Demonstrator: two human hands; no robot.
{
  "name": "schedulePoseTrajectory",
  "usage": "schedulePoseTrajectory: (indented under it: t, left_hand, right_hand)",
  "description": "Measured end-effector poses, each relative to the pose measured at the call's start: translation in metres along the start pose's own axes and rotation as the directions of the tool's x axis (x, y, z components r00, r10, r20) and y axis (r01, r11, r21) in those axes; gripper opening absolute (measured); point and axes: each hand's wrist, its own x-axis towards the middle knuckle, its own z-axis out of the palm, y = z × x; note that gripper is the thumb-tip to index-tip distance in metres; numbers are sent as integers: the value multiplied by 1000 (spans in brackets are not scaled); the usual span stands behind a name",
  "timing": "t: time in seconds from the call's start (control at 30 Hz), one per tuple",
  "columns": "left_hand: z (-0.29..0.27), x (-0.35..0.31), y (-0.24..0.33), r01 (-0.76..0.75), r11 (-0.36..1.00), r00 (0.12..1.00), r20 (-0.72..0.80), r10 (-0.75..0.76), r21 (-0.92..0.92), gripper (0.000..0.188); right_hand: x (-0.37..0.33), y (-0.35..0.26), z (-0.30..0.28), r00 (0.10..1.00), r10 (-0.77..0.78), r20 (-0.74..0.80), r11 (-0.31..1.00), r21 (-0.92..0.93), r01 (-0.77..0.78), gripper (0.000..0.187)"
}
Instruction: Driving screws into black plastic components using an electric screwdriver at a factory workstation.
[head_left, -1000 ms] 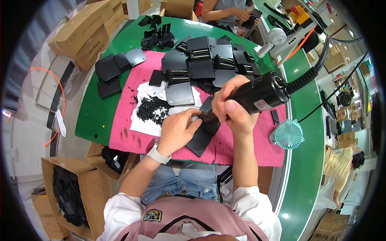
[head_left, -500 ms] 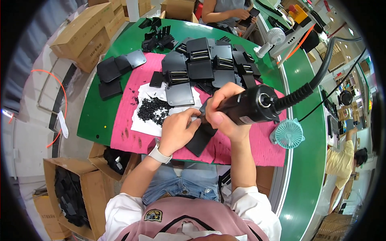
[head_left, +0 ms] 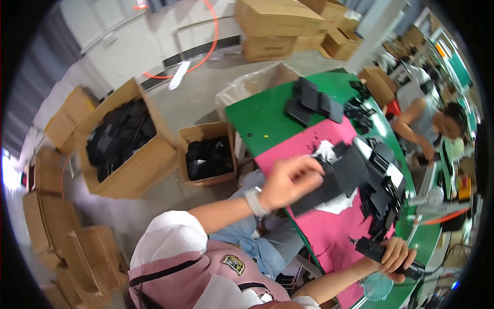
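My left hand [head_left: 290, 183], slightly blurred, is closed at the edge of a black flat plate assembly [head_left: 352, 167], which appears raised above the pink mat [head_left: 334, 257]. The assembly has a second dark panel reaching down beside my fingers. Off to the right, my right hand [head_left: 396, 257] is wrapped round a black corded electric screwdriver [head_left: 370, 249], its bit pointing left over the mat. White paper [head_left: 337, 203] shows partly from under the assembly. The small black parts on that paper are mostly hidden.
Black plates [head_left: 311, 100] lie on the green table [head_left: 257, 113], with more black assemblies [head_left: 381, 190] stacked beyond the mat. To the left stand a large carton [head_left: 134, 175] and a smaller carton [head_left: 208, 180] with black parts inside. A small teal fan [head_left: 378, 287] sits near my right forearm. Another person [head_left: 417, 118] sits across the table.
The view has swung left toward the cartons. My left hand has lifted the black plate assembly from the mat. My right hand has drawn the screwdriver away from it to the right.
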Motion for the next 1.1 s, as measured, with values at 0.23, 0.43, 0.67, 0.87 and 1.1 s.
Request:
schedulePoseTrajectory:
  t: [0.23, 0.43, 0.67, 0.87, 1.1]
  left_hand:
    - [-329, -47, -33, -173, 932, 291, -921, -260, -318, 15]
    - [-503, -159, -68, -145, 978, 200, -972, -121, -152, 44]
    - [-479, -131, -101, 45, 962, 112, -955, -274, -270, 22]
    - [-288, 37, -38, -64, 997, 707, -703, 74, 41, 14]
    - [-52, 144, -29, -167, 915, 985, 101, 139, 367, 9]
  right_hand:
    - [2, 30, 1, 922, 271, 275, 940, -284, -191, 39]
    - [0, 28, -13, 857, 426, 290, 877, -366, -312, 43]
    - [-6, 42, -1, 929, 369, -26, 857, -376, -351, 39]
    - [-7, 28, 11, 778, 21, -627, 562, -636, -528, 29]
    - [8, 24, 8, 738, -293, -608, 353, -786, -507, 19]
